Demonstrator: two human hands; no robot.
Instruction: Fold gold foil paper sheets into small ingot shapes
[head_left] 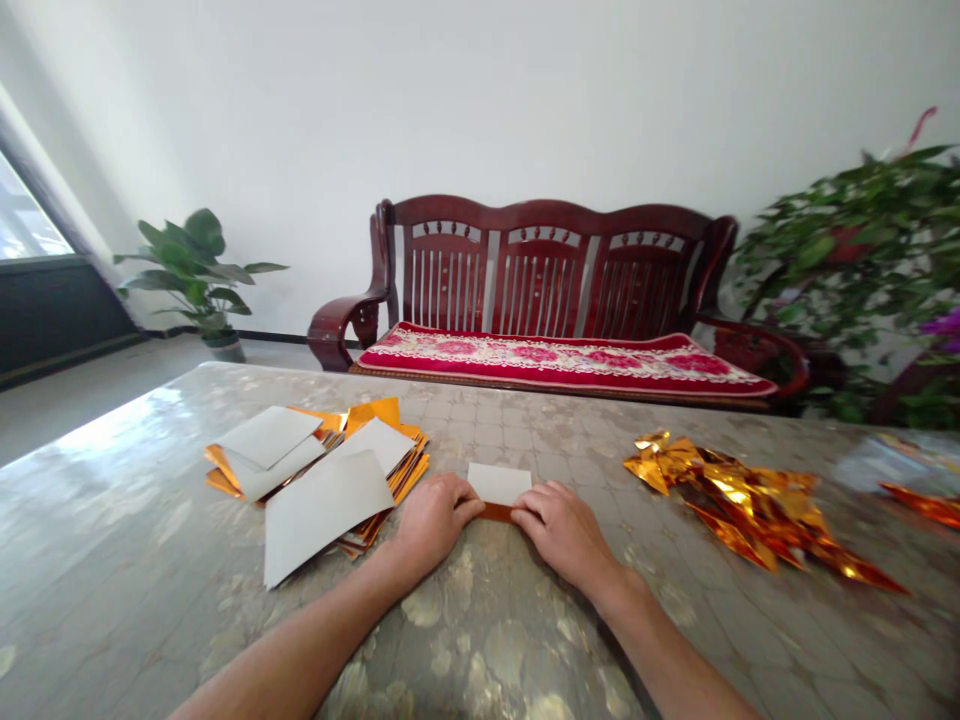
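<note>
A small sheet of gold foil paper (500,484) lies on the table in front of me, white side up. Its near edge is folded over, showing a strip of the orange-gold side. My left hand (439,515) pinches the left end of that fold between thumb and fingers. At the right end, my right hand (564,530) pinches the same fold. Left of my hands is a loose stack of foil paper sheets (330,510), some white side up and some gold. To the right lies a heap of folded shiny gold foil pieces (742,495).
The table (495,640) has a patterned, glossy cover. A clear plastic bag (892,462) with orange foil beside it sits at the far right. Behind the table stands a dark red wooden bench (540,270). Potted plants (202,265) flank it on both sides.
</note>
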